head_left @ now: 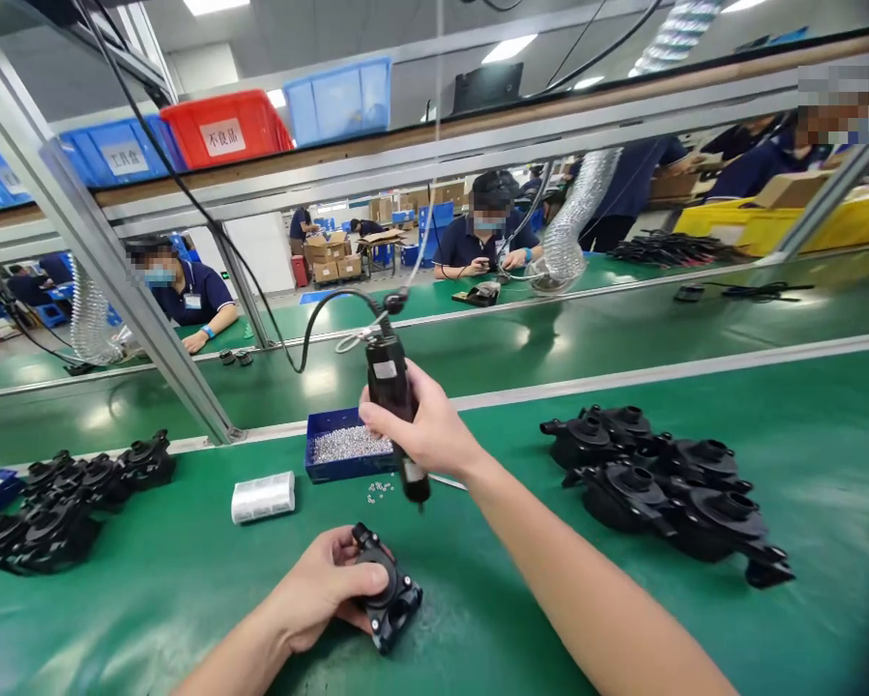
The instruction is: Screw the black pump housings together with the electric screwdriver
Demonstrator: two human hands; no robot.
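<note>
My left hand (333, 588) grips a black plastic housing (396, 604) low on the green bench, thumb pressed on its top face. Small light-coloured screws show in the part's corners. Above and slightly right of it, my right hand (434, 420) is wrapped round a black electric screwdriver (389, 377), held nearly upright. Its tip points down and hangs apart from the housing. Behind the screwdriver stands a blue tray (318, 474) full of small shiny screws (351, 444). Several loose screws (380, 490) lie on the bench in front of the tray.
Black housings (644, 474) sit grouped at the right, with more housings (78, 493) at the left. A white roll-shaped object (263, 498) lies left of the tray. The screwdriver's cable (318, 314) hangs from above. A metal post (144, 290) rises at the left; co-workers sit beyond.
</note>
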